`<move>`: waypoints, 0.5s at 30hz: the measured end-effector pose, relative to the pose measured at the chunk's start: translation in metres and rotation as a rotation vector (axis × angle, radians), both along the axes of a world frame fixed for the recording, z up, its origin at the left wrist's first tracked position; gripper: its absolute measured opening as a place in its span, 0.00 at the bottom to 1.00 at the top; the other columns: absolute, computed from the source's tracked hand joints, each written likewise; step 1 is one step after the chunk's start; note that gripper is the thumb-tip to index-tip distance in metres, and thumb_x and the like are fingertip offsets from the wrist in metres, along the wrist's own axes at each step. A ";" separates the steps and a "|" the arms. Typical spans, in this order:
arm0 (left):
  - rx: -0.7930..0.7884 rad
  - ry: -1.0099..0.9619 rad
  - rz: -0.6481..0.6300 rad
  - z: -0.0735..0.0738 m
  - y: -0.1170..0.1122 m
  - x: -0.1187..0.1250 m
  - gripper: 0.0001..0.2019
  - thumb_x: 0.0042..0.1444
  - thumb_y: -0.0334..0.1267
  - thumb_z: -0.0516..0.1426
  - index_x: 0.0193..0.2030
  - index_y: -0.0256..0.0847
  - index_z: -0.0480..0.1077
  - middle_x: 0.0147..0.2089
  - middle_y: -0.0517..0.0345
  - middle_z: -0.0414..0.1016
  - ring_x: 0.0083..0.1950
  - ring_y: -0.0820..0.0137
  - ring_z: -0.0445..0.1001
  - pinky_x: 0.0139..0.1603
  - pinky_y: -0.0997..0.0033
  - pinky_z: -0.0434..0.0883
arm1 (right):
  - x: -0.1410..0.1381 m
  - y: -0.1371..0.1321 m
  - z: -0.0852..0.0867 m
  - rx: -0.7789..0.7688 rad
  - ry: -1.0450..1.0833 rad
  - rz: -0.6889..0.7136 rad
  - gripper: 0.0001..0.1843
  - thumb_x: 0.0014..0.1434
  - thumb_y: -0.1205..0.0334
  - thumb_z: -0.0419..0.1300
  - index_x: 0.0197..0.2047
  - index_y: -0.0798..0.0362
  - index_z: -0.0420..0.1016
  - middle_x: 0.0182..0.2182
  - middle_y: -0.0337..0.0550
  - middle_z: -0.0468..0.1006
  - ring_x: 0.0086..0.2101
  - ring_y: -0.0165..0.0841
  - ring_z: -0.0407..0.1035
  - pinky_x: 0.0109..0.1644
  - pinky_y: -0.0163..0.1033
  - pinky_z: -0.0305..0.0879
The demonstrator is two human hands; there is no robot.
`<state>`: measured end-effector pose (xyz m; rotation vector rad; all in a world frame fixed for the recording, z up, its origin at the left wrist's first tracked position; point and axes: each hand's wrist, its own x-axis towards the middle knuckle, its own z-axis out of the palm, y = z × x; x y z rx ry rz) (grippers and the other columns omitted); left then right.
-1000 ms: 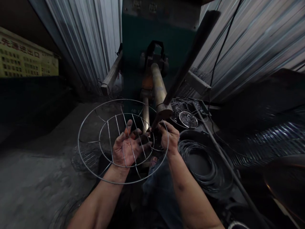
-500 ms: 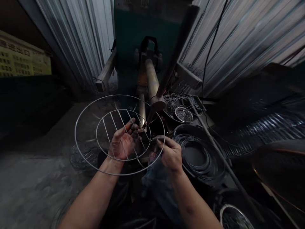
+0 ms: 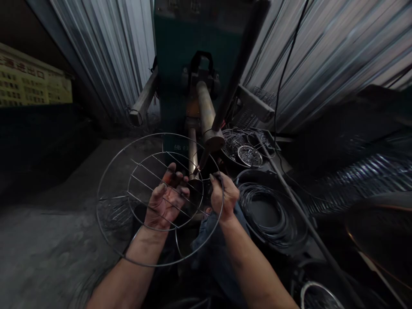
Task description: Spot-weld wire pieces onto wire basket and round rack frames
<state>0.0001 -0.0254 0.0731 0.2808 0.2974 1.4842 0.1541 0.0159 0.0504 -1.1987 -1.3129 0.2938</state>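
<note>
Dark green metal machine cabinet (image 3: 180, 56) ahead; its tapered electrode rod (image 3: 212, 139) points down. Round steel wire grille (image 3: 161, 134), 2 rings plus straight bars, held flat, probably to keep its right side by that tip. Left hand (image 3: 165, 199) palm-up beneath the bars, fingers spread. Right hand (image 3: 223, 195) fingers clamped around the outer ring.

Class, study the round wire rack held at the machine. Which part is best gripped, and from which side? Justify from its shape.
Grip the wire rack by its outer ring, on the near right arc, coming from the person's side as the right hand does. The ring is probably easiest there: it is bare, continuous wire, and the rod tip crowds the far side.
</note>
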 end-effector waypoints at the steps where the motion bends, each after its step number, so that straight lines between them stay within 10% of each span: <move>1: 0.001 -0.015 0.004 0.001 0.001 0.000 0.29 0.41 0.38 0.68 0.53 0.42 0.71 0.43 0.56 0.75 0.47 0.67 0.71 0.39 0.73 0.68 | -0.001 0.003 0.001 0.016 -0.016 -0.002 0.07 0.56 0.58 0.60 0.34 0.51 0.78 0.30 0.42 0.79 0.31 0.34 0.72 0.39 0.39 0.68; 15: -0.041 -0.138 0.039 0.007 0.020 0.000 0.21 0.46 0.35 0.65 0.49 0.43 0.72 0.41 0.57 0.76 0.46 0.67 0.73 0.38 0.74 0.68 | -0.004 0.033 0.011 -0.009 -0.068 0.075 0.08 0.57 0.60 0.57 0.32 0.51 0.77 0.29 0.40 0.78 0.32 0.34 0.71 0.41 0.39 0.67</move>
